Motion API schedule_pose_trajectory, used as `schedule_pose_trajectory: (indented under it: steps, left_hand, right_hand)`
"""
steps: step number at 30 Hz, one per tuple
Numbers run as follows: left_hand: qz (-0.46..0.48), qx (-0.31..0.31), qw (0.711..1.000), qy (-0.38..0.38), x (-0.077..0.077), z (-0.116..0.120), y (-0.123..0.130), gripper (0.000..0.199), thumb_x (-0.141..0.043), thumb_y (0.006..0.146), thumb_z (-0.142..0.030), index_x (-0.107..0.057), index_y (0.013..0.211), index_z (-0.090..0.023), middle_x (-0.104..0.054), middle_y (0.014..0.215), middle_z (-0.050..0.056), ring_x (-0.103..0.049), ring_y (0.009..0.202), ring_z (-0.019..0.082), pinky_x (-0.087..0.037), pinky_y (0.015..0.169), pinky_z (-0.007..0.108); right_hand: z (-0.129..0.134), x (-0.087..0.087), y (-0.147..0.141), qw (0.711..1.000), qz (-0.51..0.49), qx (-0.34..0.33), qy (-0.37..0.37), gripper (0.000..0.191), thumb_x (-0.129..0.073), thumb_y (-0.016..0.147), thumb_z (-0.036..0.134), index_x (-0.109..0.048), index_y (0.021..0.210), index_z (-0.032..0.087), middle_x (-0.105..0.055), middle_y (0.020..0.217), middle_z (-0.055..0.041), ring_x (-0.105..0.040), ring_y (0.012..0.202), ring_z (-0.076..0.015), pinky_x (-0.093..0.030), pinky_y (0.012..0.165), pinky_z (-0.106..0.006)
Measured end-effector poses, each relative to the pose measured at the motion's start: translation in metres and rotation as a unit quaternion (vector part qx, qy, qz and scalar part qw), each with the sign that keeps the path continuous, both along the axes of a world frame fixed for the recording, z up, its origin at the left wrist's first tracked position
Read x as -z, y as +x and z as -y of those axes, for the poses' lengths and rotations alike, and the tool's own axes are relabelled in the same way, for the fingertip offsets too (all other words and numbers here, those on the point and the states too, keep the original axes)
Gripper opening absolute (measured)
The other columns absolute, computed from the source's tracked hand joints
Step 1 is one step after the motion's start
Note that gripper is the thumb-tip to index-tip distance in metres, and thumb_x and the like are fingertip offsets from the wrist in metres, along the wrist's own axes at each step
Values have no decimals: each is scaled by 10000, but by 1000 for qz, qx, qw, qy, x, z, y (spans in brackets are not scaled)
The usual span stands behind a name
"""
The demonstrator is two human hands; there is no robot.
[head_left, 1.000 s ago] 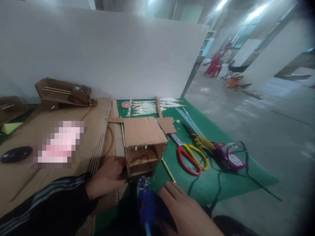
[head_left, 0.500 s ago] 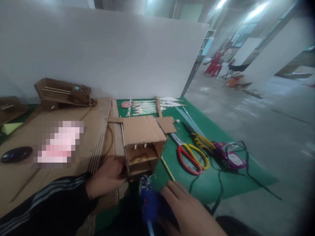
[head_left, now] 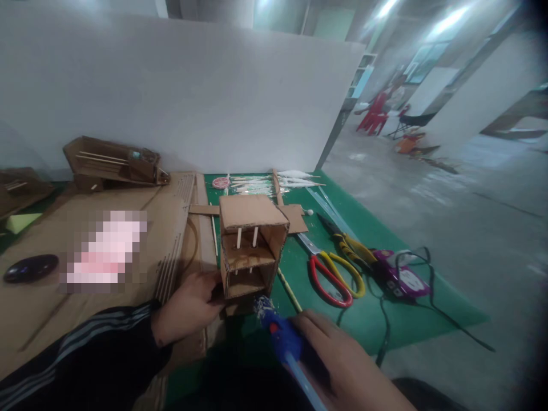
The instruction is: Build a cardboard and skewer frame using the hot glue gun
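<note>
In the middle of the head view stands a small cardboard box [head_left: 252, 212] with two open compartments facing me. Two white sticks [head_left: 238, 237] stand upright in the upper compartment, and their tips poke through into the lower one. At the box's lower left corner, my left hand [head_left: 194, 302] is closed on its side; some of its fingertips are hidden behind the cardboard. My right hand [head_left: 331, 345] is wrapped around a blue hot glue gun [head_left: 285, 339], with a clear glue stick [head_left: 305, 381] in its back end. Its nozzle, covered in stringy glue, is just below the box's right front corner.
Right of the box lie scissors [head_left: 329, 279], pliers [head_left: 355, 245] and a purple power strip [head_left: 402, 277] with a cord. Cotton swabs [head_left: 257, 185] and clear glue sticks [head_left: 327, 205] lie behind. On the left are a black mouse [head_left: 31, 268] and a cardboard model [head_left: 111, 162].
The box has tilted, so its compartments face me more and the white sticks show fully. The glue gun has swung, its back end moving right and its nozzle slightly right and up.
</note>
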State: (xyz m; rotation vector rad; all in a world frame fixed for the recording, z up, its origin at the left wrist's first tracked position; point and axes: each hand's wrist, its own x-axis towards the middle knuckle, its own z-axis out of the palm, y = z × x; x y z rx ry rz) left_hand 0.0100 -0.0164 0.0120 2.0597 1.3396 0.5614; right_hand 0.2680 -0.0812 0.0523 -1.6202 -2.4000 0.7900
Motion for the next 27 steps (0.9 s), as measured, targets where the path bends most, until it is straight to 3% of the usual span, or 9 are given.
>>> schedule_pose_trajectory:
  steps: [5,8,13,20,23,27]
  left_hand:
    - [-20,-9,1000,-9,1,0,-1,254,-474,946,-302,-701,1010,-207,-769,998,65,-717,973,248,-521,892,323]
    - [-26,-13,999,-22,2,-1,-1,326,-446,979,-403,-700,1059,-215,-772,1024,64,-718,998,261,-521,901,335]
    - [-11,-16,999,-34,3,-2,0,362,-438,988,-437,-646,1219,-252,-758,1113,22,-689,1101,219,-514,923,284]
    - [-28,-52,998,-31,0,-1,3,274,-470,969,-410,-660,1079,-245,-757,985,10,-711,895,201,-503,798,293]
    - [-47,-64,997,-21,-3,0,4,242,-494,952,-406,-659,994,-234,-745,941,20,-694,890,220,-476,791,321]
    - [-72,-67,995,-5,-4,2,6,259,-492,949,-432,-660,963,-235,-740,973,36,-674,933,259,-441,854,380]
  right_hand:
    - [3,-2,7,996,-61,55,47,324,-497,954,395,-676,1153,211,-696,1193,-113,-668,1075,-271,-545,949,-335]
    - [1,-3,11,994,-69,83,17,408,-439,969,503,-684,1148,232,-704,1206,-99,-671,1091,-282,-564,918,-331]
    - [-8,1,18,986,-59,137,-68,601,-409,944,639,-632,1280,194,-634,1345,-115,-595,1230,-306,-508,1039,-403]
    - [-17,-9,12,985,-110,113,-65,478,-408,974,593,-698,990,213,-734,973,-67,-675,980,-264,-531,976,-392]
    - [-17,-7,13,987,-98,117,-58,492,-400,971,606,-697,1002,214,-733,996,-81,-670,1000,-277,-531,971,-396]
    - [-17,-5,16,987,-91,118,-62,545,-399,960,634,-660,1201,222,-692,1228,-96,-654,1091,-289,-522,992,-398]
